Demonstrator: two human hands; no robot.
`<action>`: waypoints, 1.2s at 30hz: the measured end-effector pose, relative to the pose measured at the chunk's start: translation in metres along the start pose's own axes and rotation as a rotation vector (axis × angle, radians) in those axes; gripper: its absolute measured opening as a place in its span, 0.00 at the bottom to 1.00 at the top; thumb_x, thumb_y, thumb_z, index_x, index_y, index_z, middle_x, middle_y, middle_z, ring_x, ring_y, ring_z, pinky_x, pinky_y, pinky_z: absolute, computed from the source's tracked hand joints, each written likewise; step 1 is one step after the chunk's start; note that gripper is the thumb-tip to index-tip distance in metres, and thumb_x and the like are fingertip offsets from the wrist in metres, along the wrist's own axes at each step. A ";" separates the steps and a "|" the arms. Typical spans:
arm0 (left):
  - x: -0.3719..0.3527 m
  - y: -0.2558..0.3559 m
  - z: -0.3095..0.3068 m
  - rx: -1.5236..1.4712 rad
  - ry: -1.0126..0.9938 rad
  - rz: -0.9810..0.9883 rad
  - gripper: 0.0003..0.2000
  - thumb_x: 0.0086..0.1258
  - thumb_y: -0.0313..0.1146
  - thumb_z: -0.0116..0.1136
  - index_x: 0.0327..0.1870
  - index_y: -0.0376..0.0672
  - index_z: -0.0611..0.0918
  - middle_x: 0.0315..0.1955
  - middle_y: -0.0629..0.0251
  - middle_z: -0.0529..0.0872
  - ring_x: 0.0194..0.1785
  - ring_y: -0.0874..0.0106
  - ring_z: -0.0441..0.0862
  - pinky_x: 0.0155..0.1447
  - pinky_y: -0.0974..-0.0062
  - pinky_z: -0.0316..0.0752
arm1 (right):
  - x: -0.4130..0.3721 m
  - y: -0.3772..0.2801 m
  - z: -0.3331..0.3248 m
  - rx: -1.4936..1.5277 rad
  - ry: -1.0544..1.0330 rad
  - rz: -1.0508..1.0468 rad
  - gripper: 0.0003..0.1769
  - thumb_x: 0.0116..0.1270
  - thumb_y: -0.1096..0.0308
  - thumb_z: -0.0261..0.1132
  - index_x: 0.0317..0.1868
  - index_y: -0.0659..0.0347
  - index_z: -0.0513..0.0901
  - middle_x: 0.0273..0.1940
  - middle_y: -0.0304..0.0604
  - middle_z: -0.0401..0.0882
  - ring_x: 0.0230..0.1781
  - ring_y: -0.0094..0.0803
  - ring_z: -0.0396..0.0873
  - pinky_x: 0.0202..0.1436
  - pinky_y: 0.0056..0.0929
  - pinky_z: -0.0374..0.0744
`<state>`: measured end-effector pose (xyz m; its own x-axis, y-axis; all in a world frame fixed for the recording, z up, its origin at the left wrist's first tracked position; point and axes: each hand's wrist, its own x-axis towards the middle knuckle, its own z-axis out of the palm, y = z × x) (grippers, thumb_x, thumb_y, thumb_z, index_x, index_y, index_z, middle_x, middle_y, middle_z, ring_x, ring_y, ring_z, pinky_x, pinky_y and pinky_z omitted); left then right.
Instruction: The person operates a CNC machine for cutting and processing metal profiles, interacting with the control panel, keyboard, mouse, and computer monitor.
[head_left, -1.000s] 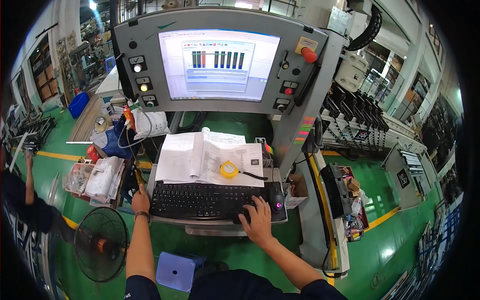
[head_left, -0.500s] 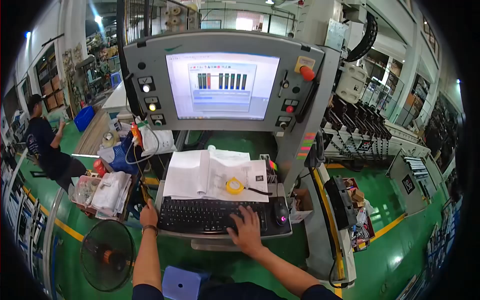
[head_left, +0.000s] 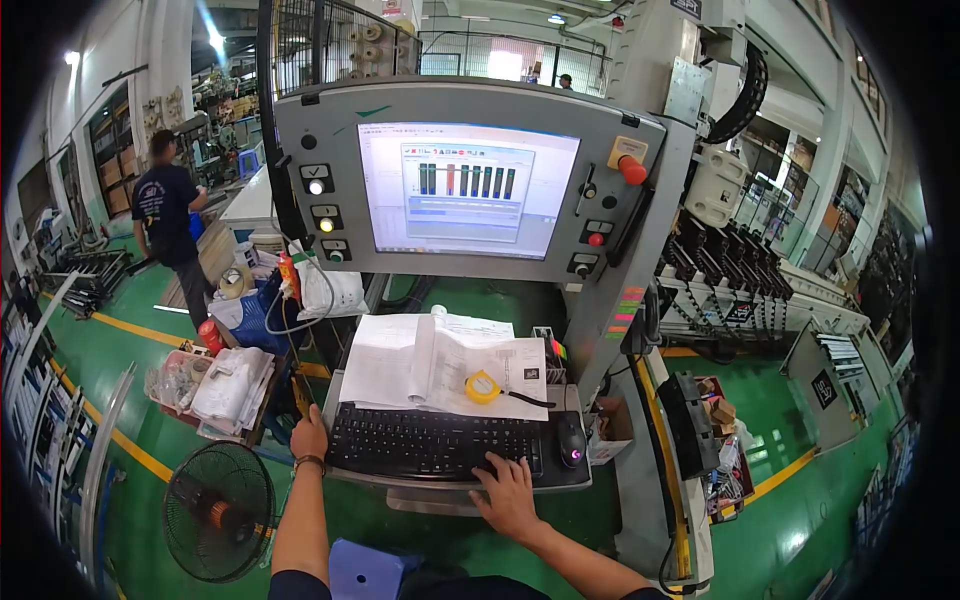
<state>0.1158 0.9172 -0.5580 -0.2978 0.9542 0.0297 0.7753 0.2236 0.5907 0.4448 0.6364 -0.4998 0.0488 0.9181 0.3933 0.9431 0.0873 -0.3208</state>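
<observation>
My right hand [head_left: 508, 498] lies over the lower right of the black keyboard [head_left: 430, 440], fingers spread, their tips on the front rows of keys. My left hand [head_left: 310, 440] is closed at the left edge of the keyboard tray [head_left: 470, 488]; its fingertips are partly hidden. Behind the keyboard lie loose and folded papers [head_left: 400, 365], with a yellow tape measure [head_left: 482, 387] resting on them. A black mouse [head_left: 571, 440] sits right of the keyboard. Above, the monitor [head_left: 465, 190] shows a window with dark vertical bars, one red.
Around the monitor, the grey control panel [head_left: 330, 120] carries a red emergency button [head_left: 632, 170] and lit buttons. A fan [head_left: 220, 510] stands at lower left, near a blue stool [head_left: 365, 570]. Another person [head_left: 170, 215] stands far left. Boxes of parts [head_left: 725, 440] are at right.
My right hand has drawn back toward the keyboard's front edge. On the screen the red bar sits in a different place. The other person has moved and turned away; my view has shifted slightly.
</observation>
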 end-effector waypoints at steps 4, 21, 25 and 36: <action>0.001 -0.003 0.000 -0.010 0.010 0.002 0.40 0.83 0.65 0.32 0.50 0.37 0.90 0.47 0.41 0.90 0.53 0.40 0.86 0.58 0.43 0.78 | -0.005 0.009 -0.008 0.081 0.068 0.057 0.28 0.64 0.59 0.75 0.64 0.55 0.81 0.72 0.53 0.69 0.73 0.53 0.67 0.80 0.63 0.60; 0.003 -0.004 0.001 -0.034 -0.022 0.002 0.41 0.84 0.66 0.32 0.50 0.35 0.90 0.46 0.43 0.91 0.48 0.43 0.88 0.53 0.47 0.81 | 0.008 0.041 -0.016 0.067 0.140 0.161 0.29 0.67 0.62 0.74 0.66 0.60 0.79 0.74 0.58 0.65 0.76 0.61 0.63 0.78 0.57 0.63; 0.000 0.002 -0.005 -0.018 -0.011 0.017 0.40 0.84 0.66 0.31 0.53 0.36 0.90 0.51 0.43 0.90 0.51 0.42 0.87 0.57 0.46 0.80 | -0.002 0.046 -0.011 0.013 0.139 0.121 0.24 0.69 0.58 0.73 0.61 0.57 0.82 0.75 0.54 0.66 0.80 0.61 0.58 0.81 0.63 0.56; -0.001 0.000 -0.001 0.031 0.013 0.017 0.38 0.83 0.65 0.34 0.50 0.40 0.91 0.47 0.44 0.91 0.51 0.40 0.87 0.57 0.44 0.79 | -0.008 0.043 -0.010 -0.030 0.145 0.117 0.21 0.65 0.61 0.74 0.57 0.55 0.83 0.72 0.54 0.69 0.79 0.61 0.60 0.80 0.64 0.59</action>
<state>0.1154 0.9157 -0.5571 -0.2912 0.9554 0.0499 0.7973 0.2136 0.5645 0.4882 0.6289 -0.5082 0.2035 0.8556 0.4759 0.9376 -0.0303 -0.3465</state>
